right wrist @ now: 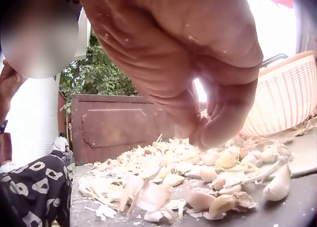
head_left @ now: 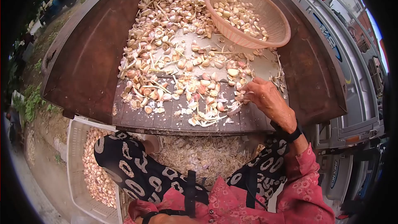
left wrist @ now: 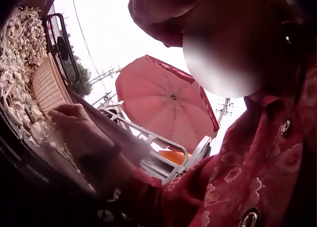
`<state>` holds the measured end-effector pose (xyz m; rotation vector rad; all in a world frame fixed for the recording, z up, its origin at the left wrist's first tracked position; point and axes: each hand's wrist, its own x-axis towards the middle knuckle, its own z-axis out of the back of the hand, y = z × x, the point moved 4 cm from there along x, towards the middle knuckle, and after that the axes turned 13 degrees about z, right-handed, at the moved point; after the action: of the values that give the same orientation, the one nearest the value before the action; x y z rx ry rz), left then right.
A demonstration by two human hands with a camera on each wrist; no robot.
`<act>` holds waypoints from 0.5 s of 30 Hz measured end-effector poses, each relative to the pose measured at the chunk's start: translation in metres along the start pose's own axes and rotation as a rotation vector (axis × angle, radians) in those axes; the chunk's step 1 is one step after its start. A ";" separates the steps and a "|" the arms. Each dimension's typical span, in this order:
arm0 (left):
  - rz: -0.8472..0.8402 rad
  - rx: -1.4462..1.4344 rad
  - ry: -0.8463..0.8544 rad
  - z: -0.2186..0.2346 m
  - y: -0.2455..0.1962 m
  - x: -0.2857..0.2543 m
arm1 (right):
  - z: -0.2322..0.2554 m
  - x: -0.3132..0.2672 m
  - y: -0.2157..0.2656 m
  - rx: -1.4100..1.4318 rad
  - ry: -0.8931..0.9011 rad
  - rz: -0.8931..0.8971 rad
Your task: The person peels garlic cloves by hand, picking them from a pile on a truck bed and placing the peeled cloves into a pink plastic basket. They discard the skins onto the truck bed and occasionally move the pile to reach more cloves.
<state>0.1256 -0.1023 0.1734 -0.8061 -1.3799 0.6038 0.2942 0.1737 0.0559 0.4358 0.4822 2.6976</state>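
My right hand (head_left: 269, 101) reaches down to the right front of the metal tray, its thumb and fingers curled together at a garlic clove (head_left: 239, 98). In the right wrist view the fingertips (right wrist: 210, 135) come down right among loose cloves, and the hand mostly hides what lies between them. Peeled-looking and skinned garlic cloves (head_left: 166, 95), dry stalks and papery skins spread in front. My left hand (right wrist: 11, 83) is raised near the blurred face, partly cut off in the right wrist view; I cannot tell how its fingers lie.
A pink plastic basket (head_left: 278, 42) with cloves stands at the back right, beside a large heap of garlic (head_left: 174, 8). Rusty tray walls (head_left: 97, 41) rise on both sides. A white crate (head_left: 74, 161) of cloves stands low left; skins (head_left: 203, 153) lie between the legs.
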 end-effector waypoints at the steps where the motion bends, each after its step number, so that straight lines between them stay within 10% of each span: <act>1: 0.158 -0.021 -0.151 0.000 0.014 -0.002 | 0.002 0.005 -0.005 0.036 -0.055 -0.027; 4: 0.829 -0.626 -0.518 -0.005 0.082 -0.011 | -0.016 0.024 -0.014 0.004 -0.120 0.006; 6: 0.843 -1.012 -0.463 -0.002 0.130 -0.017 | -0.038 0.027 -0.022 -0.054 -0.114 0.070; 12: 1.033 -0.981 -0.583 0.004 0.181 -0.026 | -0.050 0.024 -0.026 -0.286 -0.095 0.032; 15: 1.086 -0.973 -0.626 0.004 0.202 -0.024 | -0.023 0.015 0.004 0.119 -0.239 0.069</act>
<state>0.1359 0.0016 -0.0011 -2.3781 -1.7384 1.0695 0.2715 0.1700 0.0399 0.8098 0.5691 2.6427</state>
